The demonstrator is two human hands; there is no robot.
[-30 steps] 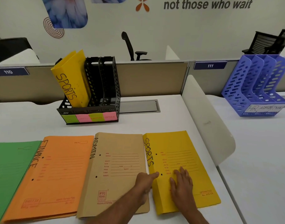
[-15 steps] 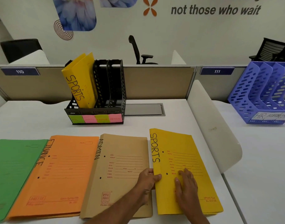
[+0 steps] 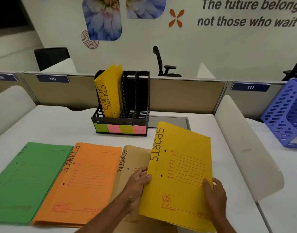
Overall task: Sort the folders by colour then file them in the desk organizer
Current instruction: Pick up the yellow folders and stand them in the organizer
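I read the left hand (image 3: 139, 180) pinching the spine edge of the yellow SPORTS folder (image 3: 181, 165) and the right hand (image 3: 213, 192) gripping its right edge. The folder is tilted above the desk (image 3: 60, 125), overlapping the tan ADMIN folder (image 3: 132, 158). Beyond stands the black desk organizer (image 3: 137, 101), a second yellow folder (image 3: 110, 95) leaning in its left part.

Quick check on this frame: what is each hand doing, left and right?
Left hand: grips the left edge of the yellow SPORTS folder, thumb on its front.
Right hand: grips the same folder's right edge.
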